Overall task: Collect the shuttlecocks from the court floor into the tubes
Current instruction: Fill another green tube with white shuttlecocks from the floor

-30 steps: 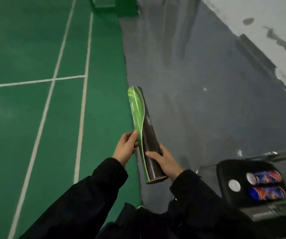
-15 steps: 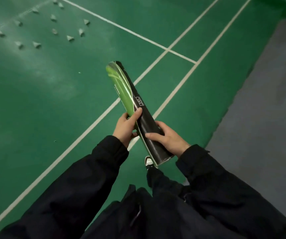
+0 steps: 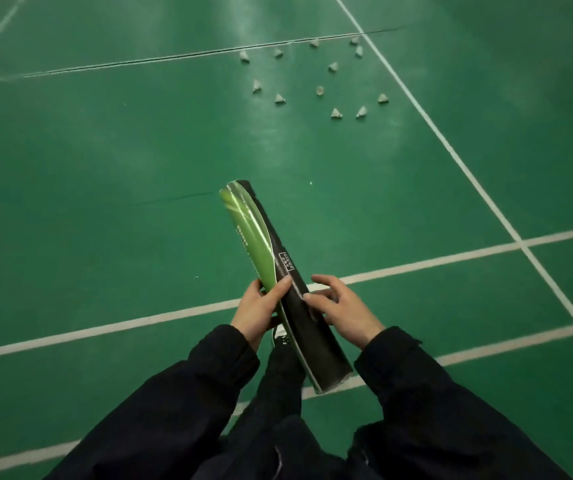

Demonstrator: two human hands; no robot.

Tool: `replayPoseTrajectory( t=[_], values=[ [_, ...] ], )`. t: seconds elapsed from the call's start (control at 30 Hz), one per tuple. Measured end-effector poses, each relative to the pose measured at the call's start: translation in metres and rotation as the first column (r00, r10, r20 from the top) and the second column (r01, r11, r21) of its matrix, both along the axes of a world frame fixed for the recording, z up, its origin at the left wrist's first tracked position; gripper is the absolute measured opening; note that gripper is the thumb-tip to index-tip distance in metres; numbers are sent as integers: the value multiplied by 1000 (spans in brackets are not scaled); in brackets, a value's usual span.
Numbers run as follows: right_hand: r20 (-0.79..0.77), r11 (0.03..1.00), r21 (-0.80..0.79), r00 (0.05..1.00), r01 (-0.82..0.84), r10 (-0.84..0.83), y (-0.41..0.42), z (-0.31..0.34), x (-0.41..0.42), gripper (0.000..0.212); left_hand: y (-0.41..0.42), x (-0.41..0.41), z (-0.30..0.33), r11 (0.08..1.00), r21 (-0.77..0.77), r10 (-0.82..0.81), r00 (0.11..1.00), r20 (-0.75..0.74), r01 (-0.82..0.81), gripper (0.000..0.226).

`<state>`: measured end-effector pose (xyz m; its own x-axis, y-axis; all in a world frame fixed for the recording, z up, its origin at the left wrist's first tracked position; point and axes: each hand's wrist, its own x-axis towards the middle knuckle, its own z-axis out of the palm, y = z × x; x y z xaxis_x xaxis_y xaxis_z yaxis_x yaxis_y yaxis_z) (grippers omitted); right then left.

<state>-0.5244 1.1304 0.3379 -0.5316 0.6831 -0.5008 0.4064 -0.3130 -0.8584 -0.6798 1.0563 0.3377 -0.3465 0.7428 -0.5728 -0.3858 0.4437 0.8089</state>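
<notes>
A long black and green shuttlecock tube (image 3: 261, 244) slants across the middle of the head view, its far end pointing up and left. My left hand (image 3: 259, 308) grips the tube near its middle, thumb across the black side. My right hand (image 3: 342, 311) touches the tube's right side with its thumb; the other fingers are spread and relaxed. Several white shuttlecocks (image 3: 319, 90) lie scattered on the green court floor far ahead, at the upper right.
White court lines (image 3: 451, 259) cross the green floor beneath my hands and run toward the upper right. A thin dark seam (image 3: 174, 58) runs across the floor near the shuttlecocks. My dark trouser legs and a shoe (image 3: 280, 336) are below the tube.
The view has swung from the grey floor and the black bag onto the green court, so the shuttlecocks now lie ahead. My right hand has loosened from gripping the tube to spread fingers.
</notes>
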Motion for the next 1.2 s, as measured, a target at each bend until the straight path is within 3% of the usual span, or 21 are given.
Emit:
replayPoseTrajectory(
  t=[0.1,0.3,0.63,0.93,1.07,1.2],
  values=[
    [47,999,15,998,-49,48,69,-8,-40,45,68,-36,-13,1000,7,24,999,24,-24,39],
    [63,999,-14,997,37,-36,204,8,-98,40,220,-95,-7,999,13,-35,997,63,35,44],
    [46,987,133,994,95,-102,419,12,-180,88,448,-176,6,992,60,-120,986,117,113,51],
    [-80,992,26,990,121,-119,665,-9,-278,57,686,-278,-3,995,25,-100,993,55,99,48],
    [-88,997,39,994,70,-67,768,7,-328,67,780,-326,10,997,42,-64,997,41,62,44],
    [-96,998,27,994,51,-48,867,7,-362,58,878,-364,9,997,50,-60,998,32,58,52]
  ],
)
